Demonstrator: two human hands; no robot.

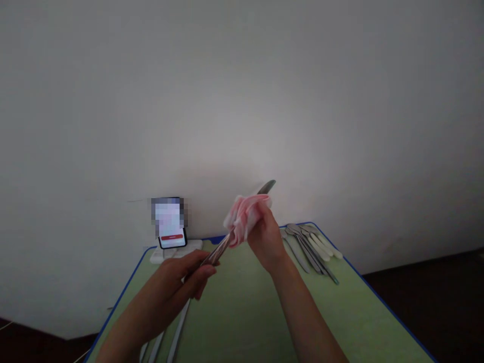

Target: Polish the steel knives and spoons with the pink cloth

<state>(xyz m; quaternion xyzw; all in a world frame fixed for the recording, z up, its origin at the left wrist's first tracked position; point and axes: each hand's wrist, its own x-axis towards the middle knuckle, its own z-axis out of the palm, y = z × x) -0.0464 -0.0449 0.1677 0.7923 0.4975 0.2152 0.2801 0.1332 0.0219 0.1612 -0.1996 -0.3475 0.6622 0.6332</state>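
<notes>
A metal table knife [220, 250] slants up and away from me above the table, its rounded blade tip poking out past a cloth. Closed around the handle end is my left hand [189, 276], thumb on the near side. Bunched around the blade is a pink and white cloth [242, 217], which my right hand [265, 237] grips closed. The middle of the knife is hidden inside the folds. To the right of my right hand lies a pile of cutlery [308, 247], some pieces with cream handles. Several long metal pieces [177, 335] lie partly hidden below my left forearm.
The green table [234, 312] has a blue edge and stands against a pale wall [242, 101]. A phone [172, 224] with a lit screen stands upright on a white base [194, 245] at the back left. Dark floor [427, 292] shows at the right.
</notes>
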